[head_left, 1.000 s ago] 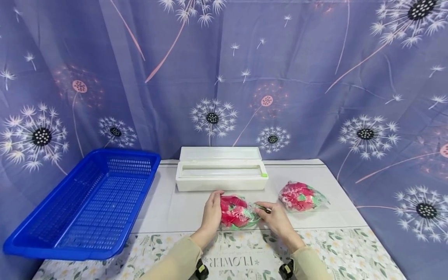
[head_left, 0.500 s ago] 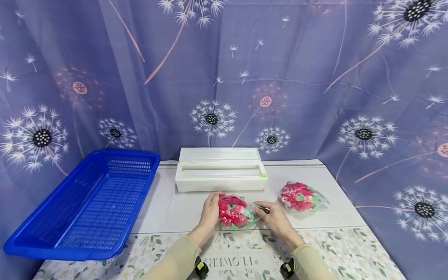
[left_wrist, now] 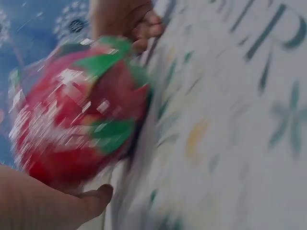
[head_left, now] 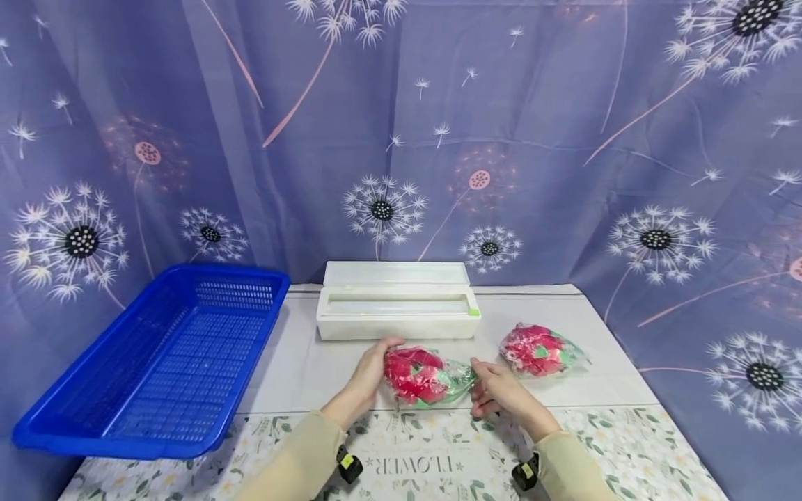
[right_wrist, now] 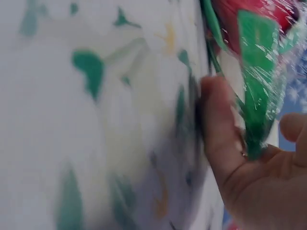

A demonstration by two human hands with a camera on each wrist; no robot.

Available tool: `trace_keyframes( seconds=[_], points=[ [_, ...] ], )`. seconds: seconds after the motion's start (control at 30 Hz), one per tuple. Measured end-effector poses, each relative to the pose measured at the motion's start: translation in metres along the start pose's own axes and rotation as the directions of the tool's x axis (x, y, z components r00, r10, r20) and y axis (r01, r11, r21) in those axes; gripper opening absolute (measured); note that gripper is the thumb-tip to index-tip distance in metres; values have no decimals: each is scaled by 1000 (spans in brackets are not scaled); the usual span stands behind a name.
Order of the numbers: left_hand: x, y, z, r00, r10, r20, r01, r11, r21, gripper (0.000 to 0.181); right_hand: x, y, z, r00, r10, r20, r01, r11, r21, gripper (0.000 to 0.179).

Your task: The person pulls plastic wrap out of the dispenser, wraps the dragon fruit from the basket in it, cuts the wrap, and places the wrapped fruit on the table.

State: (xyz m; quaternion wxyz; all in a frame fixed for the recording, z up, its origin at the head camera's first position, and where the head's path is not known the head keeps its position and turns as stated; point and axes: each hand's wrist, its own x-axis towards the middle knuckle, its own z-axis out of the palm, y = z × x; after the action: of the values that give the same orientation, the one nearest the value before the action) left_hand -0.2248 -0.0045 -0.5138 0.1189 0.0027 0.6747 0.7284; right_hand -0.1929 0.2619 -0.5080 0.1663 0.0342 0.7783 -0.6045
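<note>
A red dragon fruit (head_left: 416,372) with green leafy scales lies in clear plastic film at the middle of the table. My left hand (head_left: 366,369) grips its rounded left end, fingers along the far side. In the left wrist view, that thumb (left_wrist: 98,199) shows beside the shiny fruit (left_wrist: 86,120). Around the pointed leafy end, my right hand (head_left: 501,390) has its fingers loosely bent. The right wrist view shows the green leaf tip (right_wrist: 256,129) between spread thumb and fingers. A second wrapped dragon fruit (head_left: 535,350) lies to the right.
Behind the hands stands a white cling film box (head_left: 397,327) with its lid raised. At left is a blue perforated basket (head_left: 244,376). A floral mat (head_left: 626,445) covers the table's near part, and a patterned curtain (head_left: 545,188) hangs behind.
My left hand and the dragon fruit have shifted slightly left. My right hand has moved a little right and its fingers have loosened from the leafy end.
</note>
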Motion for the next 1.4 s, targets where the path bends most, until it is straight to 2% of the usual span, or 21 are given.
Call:
trace_keyframes(
  seconds=[0.07,0.2,0.3,0.4,0.53,0.97,1.13,1.4],
  points=[
    [0,-3,10,1000,7,-12,-7,999,35,46,4,1,3,999,-4,50,3,1000,9,52],
    [2,-8,23,995,37,-91,-35,999,16,40,8,6,9,994,-53,91,52,999,9,45],
    [5,-12,27,989,31,-146,-30,999,10,35,7,9,11,992,-73,100,73,997,-3,43],
    [7,-14,28,985,33,-167,-31,999,16,31,6,11,12,992,-73,105,75,997,-13,43],
    [7,-14,30,985,48,-167,-48,999,3,30,5,10,12,995,-72,67,75,996,-39,46],
    [8,-14,28,987,13,-162,-22,998,-54,31,4,5,21,996,-68,-61,60,990,-126,45],
    [7,-12,22,992,-4,-127,0,999,-35,31,3,6,21,997,-71,-6,70,988,-139,45],
    [5,-11,12,996,30,-84,-26,998,50,31,5,1,9,994,-67,88,84,974,-212,45]
  ],
)
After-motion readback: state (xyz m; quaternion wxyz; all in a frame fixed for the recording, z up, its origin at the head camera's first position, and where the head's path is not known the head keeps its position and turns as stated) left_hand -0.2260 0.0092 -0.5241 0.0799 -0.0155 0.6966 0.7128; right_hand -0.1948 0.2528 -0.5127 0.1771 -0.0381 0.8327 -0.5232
